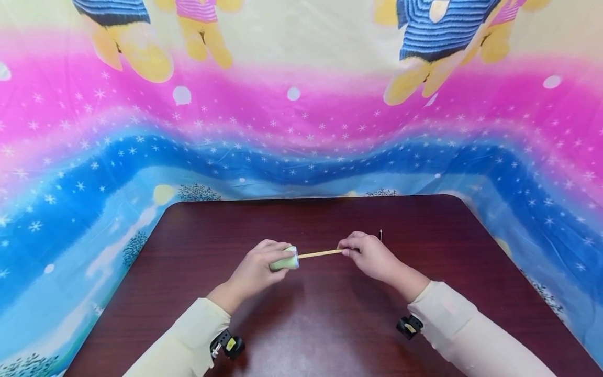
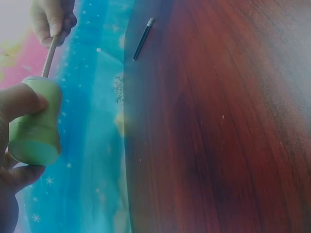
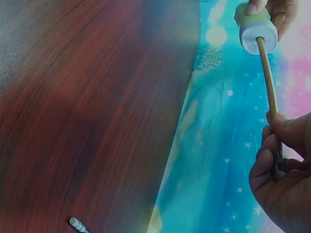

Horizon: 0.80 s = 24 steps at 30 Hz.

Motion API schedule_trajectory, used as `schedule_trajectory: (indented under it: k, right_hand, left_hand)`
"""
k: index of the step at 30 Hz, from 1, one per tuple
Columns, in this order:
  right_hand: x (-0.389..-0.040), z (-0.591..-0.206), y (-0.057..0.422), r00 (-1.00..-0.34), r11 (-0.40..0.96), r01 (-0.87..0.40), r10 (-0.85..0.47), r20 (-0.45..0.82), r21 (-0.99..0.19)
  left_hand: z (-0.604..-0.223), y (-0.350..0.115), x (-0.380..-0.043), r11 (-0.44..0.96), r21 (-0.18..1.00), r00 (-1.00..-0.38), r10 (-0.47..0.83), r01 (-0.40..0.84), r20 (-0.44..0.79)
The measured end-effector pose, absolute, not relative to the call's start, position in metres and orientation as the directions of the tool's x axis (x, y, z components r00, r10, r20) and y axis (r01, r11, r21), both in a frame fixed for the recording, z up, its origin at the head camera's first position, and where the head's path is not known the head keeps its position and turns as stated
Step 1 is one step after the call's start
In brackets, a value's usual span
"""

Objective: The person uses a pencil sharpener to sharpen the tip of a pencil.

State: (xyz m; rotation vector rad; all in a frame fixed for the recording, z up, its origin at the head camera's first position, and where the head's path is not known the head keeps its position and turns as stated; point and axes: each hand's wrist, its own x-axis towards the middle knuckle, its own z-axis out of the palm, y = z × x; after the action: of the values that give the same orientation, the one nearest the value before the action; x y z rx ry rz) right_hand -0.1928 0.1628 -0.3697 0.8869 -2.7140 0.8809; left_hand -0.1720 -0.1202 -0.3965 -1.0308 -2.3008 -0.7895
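Note:
My left hand (image 1: 252, 264) grips a green pencil sharpener (image 2: 36, 138), its thumb on one side and the fingers round the other. The sharpener lies on its side, raised above the table. Its white end (image 3: 251, 38) faces right, and a yellow pencil (image 1: 321, 254) sits in the hole there. Over on the right, my right hand (image 1: 372, 256) pinches the pencil's far end between thumb and fingers. In the right wrist view the pencil's dark end (image 3: 278, 158) shows among the curled fingers. The tip inside the sharpener is hidden.
A dark pencil (image 2: 143, 41) with a pale end lies on the brown wooden table (image 1: 301, 324), just beyond my right hand. Behind the table hangs a colourful printed cloth (image 1: 292, 120), which also runs along both sides.

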Motion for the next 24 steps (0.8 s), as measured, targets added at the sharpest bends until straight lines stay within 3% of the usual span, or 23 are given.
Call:
schedule_trajectory:
  k: [11, 17, 24]
  right_hand:
    - [-0.192, -0.365, 0.164, -0.828, 0.662, -0.557, -0.491, 0.272, -0.502]
    - [-0.192, -0.367, 0.168, -0.836, 0.659, -0.546, -0.474, 0.278, -0.517]
    - [-0.19, -0.37, 0.175, -0.794, 0.695, -0.601, -0.463, 0.394, -0.395]
  left_hand:
    - [-0.393, -0.118, -0.171, 0.545, 0.278, -0.57, 0.492, 0.791, 0.658]
    - [-0.389, -0.121, -0.171, 0.541, 0.315, -0.596, 0.486, 0.78, 0.639]
    - [-0.386, -0.123, -0.17, 0.545, 0.384, -0.65, 0.464, 0.745, 0.602]
